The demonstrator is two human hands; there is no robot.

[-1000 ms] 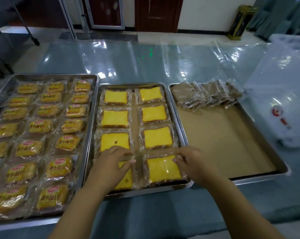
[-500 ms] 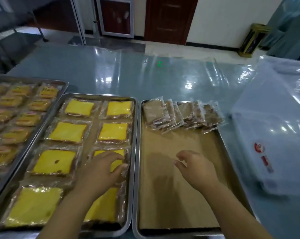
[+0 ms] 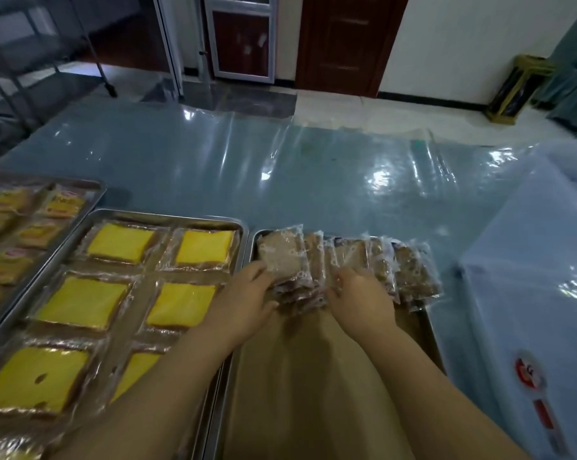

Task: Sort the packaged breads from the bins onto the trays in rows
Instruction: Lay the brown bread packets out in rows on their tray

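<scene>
Now both hands are at the far end of the paper-lined tray (image 3: 313, 376), where the brown packaged breads (image 3: 413, 273) lean overlapping in a row across its width. The left grip (image 3: 247, 300) curls round the leftmost packet (image 3: 280, 254), and the right grip (image 3: 360, 293) pinches packets near the row's middle. Just left of that tray sits a second tray (image 3: 167, 215) of yellow packaged breads (image 3: 121, 242) in two columns, a clear bin (image 3: 529, 293) stands to its right, all on the plastic-covered surface (image 3: 280, 167)

Trays (image 3: 167, 218) dull brushed metal; right one lined with matt brown paper (image 3: 300, 376). Bread packs (image 3: 282, 257) in clear crinkled plastic. Table (image 3: 247, 161) under glossy plastic film.
</scene>
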